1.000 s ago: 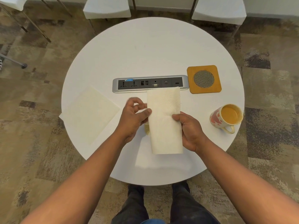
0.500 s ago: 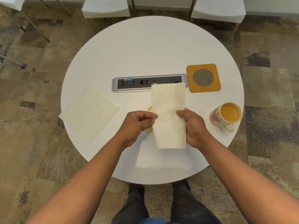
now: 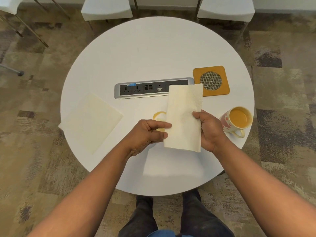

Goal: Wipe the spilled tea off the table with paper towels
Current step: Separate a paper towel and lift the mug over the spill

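Head cam: both hands hold a folded paper towel [image 3: 183, 117] over the round white table [image 3: 153, 48], left hand [image 3: 147, 134] pinching its left edge, right hand [image 3: 207, 129] curled round its right. Tea spill [image 3: 159, 116] peeks out just left of it, near the middle.

Bare forearms [image 3: 95, 190], dark trousers [image 3: 201, 219], black shoes [image 3: 144, 200]

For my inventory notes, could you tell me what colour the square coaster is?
Mustard-yellow square coaster with grey mesh centre; head view.
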`<move>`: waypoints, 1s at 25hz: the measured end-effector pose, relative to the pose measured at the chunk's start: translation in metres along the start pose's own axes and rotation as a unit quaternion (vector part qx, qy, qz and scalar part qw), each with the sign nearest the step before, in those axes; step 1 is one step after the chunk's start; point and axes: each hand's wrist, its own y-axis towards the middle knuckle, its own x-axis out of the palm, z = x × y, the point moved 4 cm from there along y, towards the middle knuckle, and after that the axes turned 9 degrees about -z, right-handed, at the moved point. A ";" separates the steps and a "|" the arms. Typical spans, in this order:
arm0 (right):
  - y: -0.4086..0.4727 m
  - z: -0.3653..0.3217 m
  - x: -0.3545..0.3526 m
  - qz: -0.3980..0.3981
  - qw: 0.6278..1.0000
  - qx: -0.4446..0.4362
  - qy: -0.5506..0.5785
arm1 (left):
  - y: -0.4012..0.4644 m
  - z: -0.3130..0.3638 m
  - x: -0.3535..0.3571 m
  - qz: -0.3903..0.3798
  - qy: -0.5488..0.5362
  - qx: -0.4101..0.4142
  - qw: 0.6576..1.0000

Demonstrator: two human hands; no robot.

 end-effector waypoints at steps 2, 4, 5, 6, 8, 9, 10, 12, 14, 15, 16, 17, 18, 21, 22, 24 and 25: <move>0.000 -0.002 -0.003 -0.001 1.000 -0.003 0.011 | 0.002 0.000 0.002 0.010 0.003 -0.003 1.000; 0.000 -0.005 -0.007 0.003 1.000 -0.006 0.007 | 0.003 0.000 0.005 -0.005 0.005 -0.006 1.000; 0.000 -0.007 -0.009 0.006 1.000 -0.009 0.003 | 0.003 0.002 0.008 -0.018 0.003 -0.007 1.000; -0.001 -0.010 -0.011 0.008 1.000 -0.011 0.000 | 0.002 0.003 0.010 -0.030 0.002 -0.009 0.999; -0.002 -0.014 -0.014 0.009 1.000 -0.014 -0.006 | 0.003 0.006 0.014 -0.046 0.012 -0.012 0.999; -0.004 -0.016 -0.015 0.008 1.000 -0.016 -0.005 | 0.003 0.007 0.016 -0.053 0.019 -0.013 0.998; -0.005 -0.017 -0.017 0.007 1.000 -0.018 -0.002 | 0.003 0.008 0.018 -0.062 0.025 -0.014 0.998; -0.008 -0.020 -0.022 0.004 1.000 -0.025 0.008 | 0.005 0.008 0.023 -0.084 0.033 -0.019 0.996; -0.012 -0.024 -0.028 -0.009 0.999 -0.031 0.012 | 0.008 0.007 0.027 -0.102 0.052 -0.030 0.993; -0.014 -0.026 -0.031 -0.020 0.999 -0.033 0.012 | 0.010 0.007 0.029 -0.112 0.070 -0.034 0.991; -0.017 -0.029 -0.035 -0.032 0.999 -0.035 0.011 | 0.012 0.008 0.033 -0.124 0.092 -0.037 0.987; -0.020 -0.031 -0.039 -0.041 0.998 -0.037 0.011 | 0.015 0.010 0.036 -0.135 0.114 -0.039 0.983; -0.023 -0.033 -0.044 -0.046 0.998 -0.040 0.013 | 0.018 0.012 0.041 -0.143 0.131 -0.040 0.980; -0.031 -0.043 -0.062 -0.032 0.997 -0.056 0.033 | 0.031 0.017 0.059 -0.144 0.134 -0.033 0.980; -0.035 -0.047 -0.069 -0.023 0.997 -0.065 0.043 | 0.037 0.018 0.066 -0.133 0.119 -0.029 0.983; -0.042 -0.056 -0.088 0.005 0.995 -0.082 0.058 | 0.052 0.014 0.079 -0.092 0.094 -0.022 0.991; -0.047 -0.060 -0.098 0.017 0.994 -0.089 0.062 | 0.060 0.011 0.086 -0.066 0.096 -0.021 0.993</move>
